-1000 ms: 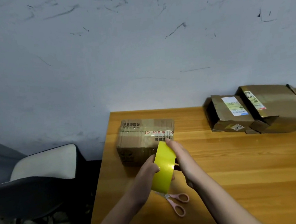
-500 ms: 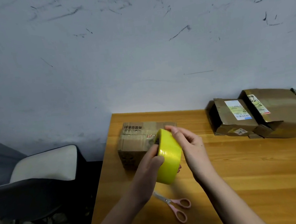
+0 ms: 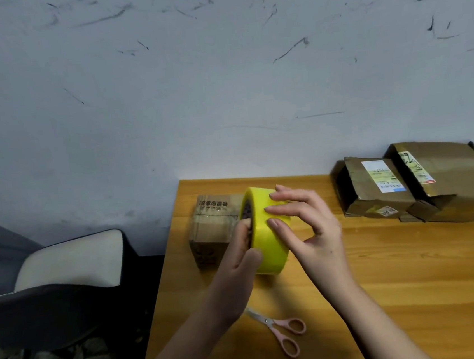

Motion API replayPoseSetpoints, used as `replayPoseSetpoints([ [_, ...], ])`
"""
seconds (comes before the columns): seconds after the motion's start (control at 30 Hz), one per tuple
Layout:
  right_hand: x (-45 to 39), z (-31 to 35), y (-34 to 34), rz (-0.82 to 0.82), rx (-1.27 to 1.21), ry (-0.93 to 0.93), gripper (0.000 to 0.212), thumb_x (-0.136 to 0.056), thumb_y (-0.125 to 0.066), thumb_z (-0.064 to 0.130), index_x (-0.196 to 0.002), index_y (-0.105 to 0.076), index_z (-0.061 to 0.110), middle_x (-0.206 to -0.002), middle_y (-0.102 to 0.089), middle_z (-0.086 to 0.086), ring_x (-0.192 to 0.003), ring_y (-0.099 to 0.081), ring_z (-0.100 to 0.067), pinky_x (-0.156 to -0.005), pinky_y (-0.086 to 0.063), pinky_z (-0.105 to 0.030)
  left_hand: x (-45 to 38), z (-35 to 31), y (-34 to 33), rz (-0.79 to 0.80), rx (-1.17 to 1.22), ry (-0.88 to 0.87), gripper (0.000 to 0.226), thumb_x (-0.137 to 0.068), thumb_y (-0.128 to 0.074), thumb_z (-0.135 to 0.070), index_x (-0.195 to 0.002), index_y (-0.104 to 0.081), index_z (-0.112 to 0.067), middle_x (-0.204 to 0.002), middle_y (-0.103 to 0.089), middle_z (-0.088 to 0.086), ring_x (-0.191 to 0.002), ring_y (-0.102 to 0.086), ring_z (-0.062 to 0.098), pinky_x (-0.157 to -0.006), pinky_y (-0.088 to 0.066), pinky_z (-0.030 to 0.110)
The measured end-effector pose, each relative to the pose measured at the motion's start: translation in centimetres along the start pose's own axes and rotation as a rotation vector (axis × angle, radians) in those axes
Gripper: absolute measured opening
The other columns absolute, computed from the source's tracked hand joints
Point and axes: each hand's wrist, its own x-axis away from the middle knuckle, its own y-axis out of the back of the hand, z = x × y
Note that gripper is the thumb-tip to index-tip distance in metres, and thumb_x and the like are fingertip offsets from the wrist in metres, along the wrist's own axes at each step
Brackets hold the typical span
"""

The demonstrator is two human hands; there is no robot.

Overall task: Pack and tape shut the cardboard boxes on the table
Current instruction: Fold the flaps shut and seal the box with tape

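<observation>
Nearest, pink scissors [image 3: 284, 330] at 6 o'clock on our table [image 3: 415, 277]. Our left hand [image 3: 239, 266] grips the yellow tape roll [image 3: 264, 229]; right hand [image 3: 308, 230] fingertips press its face, hiding part of the cardboard box [image 3: 211, 228]. Flattened boxes [image 3: 423, 183] at 2 o'clock.

Yellow tape roll [image 3: 266, 231] (pink-handled scissors [image 3: 284, 332]), brown box [image 3: 211, 226].

Bare wooden table [image 3: 414, 263] lies between the scissors [image 3: 281, 331] and stacked boxes [image 3: 423, 186] far right.
</observation>
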Motion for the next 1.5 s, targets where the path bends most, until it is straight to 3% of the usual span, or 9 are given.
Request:
replayPoseSetpoints([
  [0.17, 0.8, 0.7, 0.5, 0.021, 0.217, 0.201, 0.013, -0.086, -0.068, 0.020, -0.092, -0.072, 0.010, -0.115, -0.063, -0.002, -0.120, -0.055, -0.022, -0.100, -0.042, -0.034, -0.2, -0.2, 0.0, -0.019, -0.055, -0.049, 0.050, -0.078, -0.042, -0.033, -0.124, -0.047, -0.016, -0.113, -0.059, 0.000, -0.102, -0.055, 0.013, -0.086, -0.047, 0.022],
  [0.3, 1.4, 0.7, 0.5, 0.054, 0.291, 0.253, 0.010, -0.087, -0.069, 0.020, -0.089, -0.070, 0.010, -0.121, -0.059, -0.001, -0.125, -0.050, -0.021, -0.103, -0.038, -0.031, -0.3, -0.6, 0.3, -0.023, -0.145, -0.058, 0.047, -0.079, -0.041, -0.036, -0.122, -0.044, -0.019, -0.111, -0.058, -0.010, -0.101, -0.055, 0.005, -0.084, -0.045, 0.015],
  [0.47, 1.9, 0.6, 0.5, 0.000, 0.423, 0.360, 0.015, -0.088, -0.070, 0.013, -0.103, -0.070, 0.008, -0.111, -0.066, -0.006, -0.108, -0.059, -0.024, -0.098, -0.041, -0.028, -0.4, -1.8, 0.2, -0.037, -0.071, -0.053, 0.042, -0.079, -0.045, -0.029, -0.119, -0.049, -0.017, -0.112, -0.058, 0.000, -0.100, -0.055, 0.003, -0.083, -0.043, 0.011],
  [0.6, 2.1, 0.6, 0.3, 0.033, 0.437, 0.264, 0.023, -0.090, -0.067, 0.017, -0.113, -0.067, 0.013, -0.112, -0.061, -0.003, -0.103, -0.055, -0.020, -0.094, -0.037, -0.020, -0.3, -2.2, 0.3, -0.022, 0.001, -0.005, 0.044, -0.076, -0.042, -0.010, -0.119, -0.049, -0.018, -0.111, -0.060, 0.009, -0.092, -0.056, 0.006, -0.078, -0.047, 0.015],
  [0.73, 1.7, 0.4, 0.7, 0.139, 0.427, 0.154, 0.043, -0.088, -0.063, 0.035, -0.128, -0.055, 0.026, -0.122, -0.047, 0.002, -0.113, -0.042, -0.008, -0.094, -0.033, -0.013, -0.4, -2.2, 0.8, 0.010, 0.090, 0.069, 0.053, -0.074, -0.045, -0.006, -0.123, -0.054, -0.020, -0.115, -0.068, -0.001, -0.102, -0.063, 0.011, -0.080, -0.051, 0.021],
  [0.97, 2.2, -0.3, 0.3, 0.040, 0.349, 0.192, 0.019, -0.091, -0.064, 0.024, -0.106, -0.072, 0.016, -0.112, -0.061, -0.002, -0.105, -0.053, -0.011, -0.087, -0.039, -0.018, -0.8, -2.3, 1.3, 0.009, 0.268, 0.195, 0.058, -0.067, -0.045, -0.010, -0.123, -0.054, -0.001, -0.115, -0.050, 0.038, -0.093, -0.048, 0.028, -0.072, -0.047, 0.032],
  [1.1, 2.2, -0.6, 0.0, 0.029, 0.288, 0.149, 0.011, -0.088, -0.066, 0.025, -0.091, -0.069, 0.016, -0.109, -0.057, 0.004, -0.103, -0.053, -0.010, -0.088, -0.041, -0.021, -0.8, -2.0, 1.4, -0.025, 0.326, 0.206, 0.056, -0.068, -0.043, -0.008, -0.122, -0.054, 0.000, -0.106, -0.053, 0.020, -0.089, -0.044, 0.028, -0.067, -0.046, 0.029],
  [1.3, 1.7, -0.1, -0.5, 0.065, 0.173, 0.048, 0.037, -0.093, -0.057, 0.039, -0.127, -0.056, 0.022, -0.126, -0.050, 0.015, -0.118, -0.052, -0.009, -0.085, -0.052, -0.036, -1.1, -2.2, 1.6, -0.021, 0.395, 0.198, 0.051, -0.069, -0.044, -0.008, -0.117, -0.061, -0.008, -0.091, -0.066, 0.011, -0.077, -0.061, 0.019, -0.062, -0.053, 0.028],
  [1.5, 1.9, 0.0, -0.9, -0.009, 0.121, 0.056, 0.027, -0.091, -0.061, 0.035, -0.114, -0.064, 0.021, -0.120, -0.059, 0.008, -0.113, -0.057, -0.009, -0.078, -0.054, -0.036, -1.0, -2.2, 1.5, -0.051, 0.394, 0.200, 0.056, -0.071, -0.049, -0.003, -0.126, -0.056, -0.009, -0.103, -0.069, 0.010, -0.083, -0.067, 0.018, -0.064, -0.054, 0.028],
])
